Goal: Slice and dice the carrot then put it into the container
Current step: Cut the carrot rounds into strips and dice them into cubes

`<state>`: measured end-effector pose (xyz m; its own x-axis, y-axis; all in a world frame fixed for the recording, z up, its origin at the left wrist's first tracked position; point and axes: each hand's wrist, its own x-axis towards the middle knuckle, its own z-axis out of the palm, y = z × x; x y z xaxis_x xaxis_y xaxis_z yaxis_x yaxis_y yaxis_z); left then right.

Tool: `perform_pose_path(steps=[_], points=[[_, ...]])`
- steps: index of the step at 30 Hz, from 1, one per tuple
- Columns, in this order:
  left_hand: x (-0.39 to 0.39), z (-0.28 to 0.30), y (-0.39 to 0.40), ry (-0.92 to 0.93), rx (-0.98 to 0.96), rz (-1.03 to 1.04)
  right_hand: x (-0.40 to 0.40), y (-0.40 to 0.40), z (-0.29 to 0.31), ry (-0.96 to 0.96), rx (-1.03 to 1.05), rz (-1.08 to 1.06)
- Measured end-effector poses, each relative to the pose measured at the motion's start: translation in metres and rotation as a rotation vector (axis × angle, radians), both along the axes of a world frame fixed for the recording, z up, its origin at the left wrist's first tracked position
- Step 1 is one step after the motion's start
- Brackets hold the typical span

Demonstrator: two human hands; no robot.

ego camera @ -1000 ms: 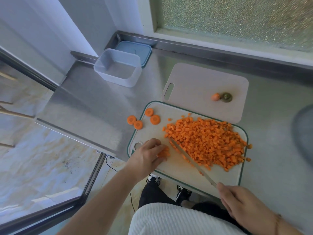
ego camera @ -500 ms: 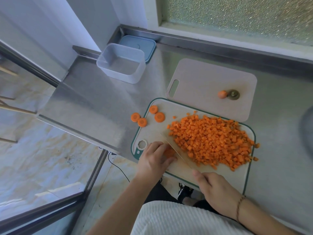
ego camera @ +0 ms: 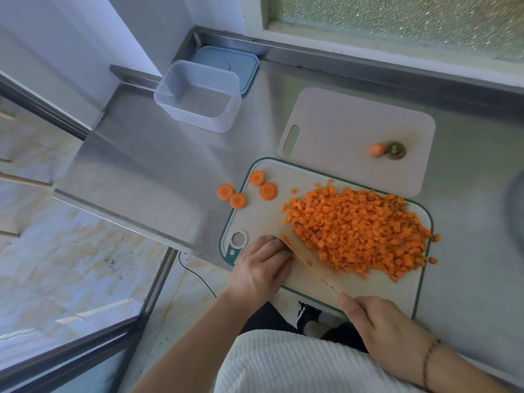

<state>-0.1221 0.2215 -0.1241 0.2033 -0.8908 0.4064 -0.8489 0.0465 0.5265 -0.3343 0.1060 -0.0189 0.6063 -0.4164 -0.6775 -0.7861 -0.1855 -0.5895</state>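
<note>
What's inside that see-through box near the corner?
Nothing that shows. The clear container looks empty; its bare bottom is visible, and no carrot is in it yet. Behind it lies a blue lid, partly covered by the container, so what is beneath the lid stays hidden.

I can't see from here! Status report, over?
Left hand pins carrot bit; right hand grips knife. Diced pile on board. Container empty. Four slices uncut.

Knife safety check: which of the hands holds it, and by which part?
The right hand grips the knife by its handle, hidden under the fingers.
</note>
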Motion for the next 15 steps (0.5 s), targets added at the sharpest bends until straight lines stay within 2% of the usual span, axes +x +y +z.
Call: perform_pose_path(steps=[3, 8, 15], points=[[0.002, 0.002, -0.002, 0.02, -0.025, -0.021, 0.018, 0.001, -0.003, 0.002, -0.018, 0.02], [0.005, 0.001, 0.001, -0.007, -0.025, -0.035, 0.033, -0.004, -0.007, -0.12, -0.018, 0.009], [0.005, -0.004, 0.004, -0.002, -0.033, -0.007, 0.008, 0.006, 0.007, 0.011, 0.057, -0.017]])
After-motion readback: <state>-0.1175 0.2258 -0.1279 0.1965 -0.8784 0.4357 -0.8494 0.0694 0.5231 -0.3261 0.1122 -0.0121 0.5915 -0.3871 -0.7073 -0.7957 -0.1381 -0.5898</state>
